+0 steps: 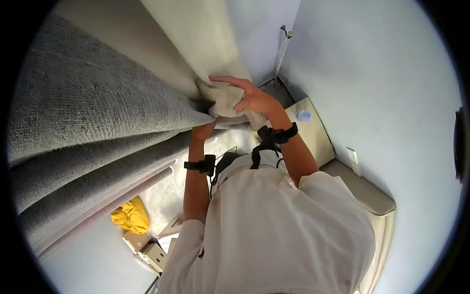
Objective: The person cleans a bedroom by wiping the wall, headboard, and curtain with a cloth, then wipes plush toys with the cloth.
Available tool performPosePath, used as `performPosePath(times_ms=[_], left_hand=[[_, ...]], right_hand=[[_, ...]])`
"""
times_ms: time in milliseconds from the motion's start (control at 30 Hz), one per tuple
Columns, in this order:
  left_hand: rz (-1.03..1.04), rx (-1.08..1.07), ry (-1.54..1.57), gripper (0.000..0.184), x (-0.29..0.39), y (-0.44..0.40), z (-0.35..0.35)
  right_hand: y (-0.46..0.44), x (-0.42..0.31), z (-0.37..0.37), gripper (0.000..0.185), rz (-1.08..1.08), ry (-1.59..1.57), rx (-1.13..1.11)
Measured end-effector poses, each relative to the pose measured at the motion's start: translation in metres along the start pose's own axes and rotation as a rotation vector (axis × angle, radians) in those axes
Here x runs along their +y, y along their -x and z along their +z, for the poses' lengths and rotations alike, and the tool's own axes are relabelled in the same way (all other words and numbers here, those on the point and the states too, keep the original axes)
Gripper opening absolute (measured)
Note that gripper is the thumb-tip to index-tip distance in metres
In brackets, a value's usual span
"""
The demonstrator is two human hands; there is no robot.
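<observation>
A long grey curtain (107,98) hangs at the left, with a paler curtain (196,34) behind it. Bunched pale cloth (227,100) lies between my two hands. Reaching in from the right, my right hand (257,99) rests against this cloth, its fingers spread and one finger stretched out over the top. My left hand (204,130) is below and to the left at the grey curtain's edge, its fingers hidden by the fabric. Each wrist wears a black strap.
At the right, a cabinet (313,134) carries a bottle (303,115), beside a padded beige bed or seat (362,188). A wall socket (352,156) is near it. Lower left are a yellow bag (131,215) and cardboard boxes (154,256). A cord (280,59) hangs in the corner.
</observation>
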State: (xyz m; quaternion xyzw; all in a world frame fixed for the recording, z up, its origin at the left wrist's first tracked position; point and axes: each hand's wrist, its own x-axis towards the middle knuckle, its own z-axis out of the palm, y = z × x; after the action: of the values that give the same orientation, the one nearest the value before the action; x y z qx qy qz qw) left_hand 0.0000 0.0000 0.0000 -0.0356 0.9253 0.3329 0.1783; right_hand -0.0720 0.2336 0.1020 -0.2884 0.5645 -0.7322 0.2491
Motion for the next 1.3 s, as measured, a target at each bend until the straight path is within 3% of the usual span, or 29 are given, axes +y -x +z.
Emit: performPosePath(times_ms=[67, 100, 167, 200, 267, 400, 433, 500, 633, 767, 867, 933, 1000, 1067, 1133, 1167, 1200, 1233, 1300], left_hand=[[-0.007, -0.029, 0.176, 0.068, -0.012, -0.004, 0.017], [-0.072, -0.089, 0.166, 0.068, -0.017, 0.044, 0.011], [-0.005, 0.057, 0.393, 0.062, 0.007, 0.033, 0.019], [0.016, 0.089, 0.347, 0.061, 0.001, 0.033, 0.001], [0.035, 0.139, 0.358, 0.058, -0.004, 0.031, 0.011], [0.065, 0.178, 0.234, 0.054, -0.024, 0.028, 0.008], [0.07, 0.192, 0.207, 0.052, -0.029, 0.029, 0.005], [0.092, 0.215, 0.173, 0.05, -0.035, 0.025, 0.008], [0.135, 0.341, 0.078, 0.045, -0.05, 0.019, 0.017], [0.122, 0.694, -0.096, 0.04, -0.079, -0.009, 0.019], [0.257, 0.777, 0.087, 0.032, -0.081, -0.01, -0.009], [0.153, 0.792, 0.139, 0.038, -0.078, -0.005, -0.022], [0.041, 0.809, 0.194, 0.043, -0.085, -0.004, -0.026], [0.156, 0.898, 0.096, 0.042, -0.096, -0.007, -0.022], [0.107, 0.844, 0.123, 0.041, -0.09, 0.004, -0.022], [0.054, 0.79, 0.134, 0.04, -0.087, 0.009, -0.025], [0.046, 0.794, 0.137, 0.04, -0.09, 0.01, -0.024], [0.133, 0.838, 0.191, 0.039, -0.092, 0.012, -0.023], [0.225, 0.853, 0.238, 0.037, -0.1, 0.013, -0.018]], right_hand=[[-0.003, 0.002, -0.008, 0.081, 0.067, -0.048, 0.021], [0.009, 0.006, 0.023, 0.081, 0.115, -0.119, 0.041], [-0.007, 0.007, 0.015, 0.079, 0.156, 0.041, -0.018], [-0.033, 0.003, 0.031, 0.079, 0.071, 0.028, -0.033], [-0.026, -0.007, 0.047, 0.078, 0.211, 0.102, -0.159], [-0.038, -0.011, 0.077, 0.08, 0.204, 0.066, -0.386], [-0.041, -0.016, 0.083, 0.08, 0.195, 0.065, -0.376], [-0.034, -0.026, 0.081, 0.083, 0.439, 0.188, -0.372], [-0.026, -0.028, 0.079, 0.084, 0.421, 0.201, -0.349], [-0.012, -0.026, 0.069, 0.084, 0.268, 0.167, -0.29], [0.012, -0.055, 0.064, 0.083, 0.295, 0.15, -0.192], [0.034, -0.051, 0.053, 0.075, 0.289, 0.121, -0.045], [0.056, -0.027, 0.026, 0.06, 0.069, 0.202, 0.201], [0.078, -0.033, 0.01, 0.051, 0.18, 0.139, 0.588], [0.095, -0.018, -0.013, 0.047, 0.135, 0.473, 0.914], [0.098, -0.016, -0.024, 0.047, 0.137, 0.479, 0.904], [0.098, -0.018, -0.029, 0.048, 0.103, 0.692, 1.049], [0.097, -0.018, -0.032, 0.049, 0.067, 0.905, 1.195], [0.088, -0.013, -0.049, 0.05, 0.089, 1.023, 1.252]])
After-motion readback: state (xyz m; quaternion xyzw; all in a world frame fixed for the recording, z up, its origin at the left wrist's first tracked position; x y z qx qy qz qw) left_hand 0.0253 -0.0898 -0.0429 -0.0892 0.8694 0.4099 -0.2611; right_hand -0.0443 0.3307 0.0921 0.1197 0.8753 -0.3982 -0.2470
